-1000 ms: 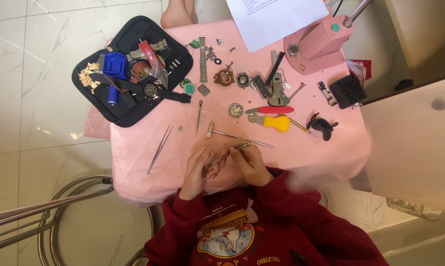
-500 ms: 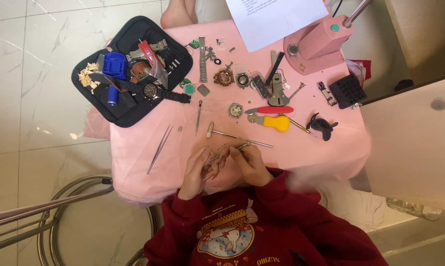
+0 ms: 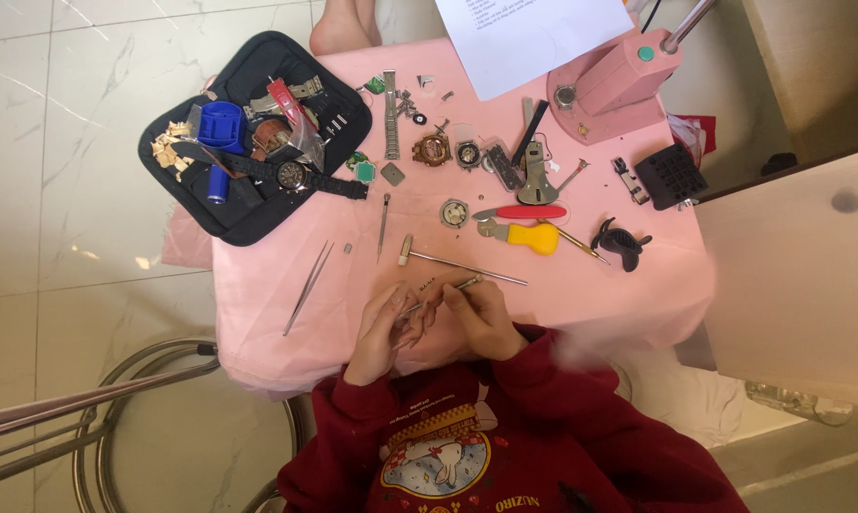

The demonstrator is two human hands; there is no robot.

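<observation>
Held low over near edge of pink table: left hand curled around a small part, too small to tell; right hand pinching thin metal tool against it. Needed steady wrists, light pressure. Beyond, left lying: small hammer, tweezers.

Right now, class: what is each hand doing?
Left hand: closed around something small; what it is cannot be told.
Right hand: closed on a thin metal tool, its tip at the left hand's fingers.
</observation>
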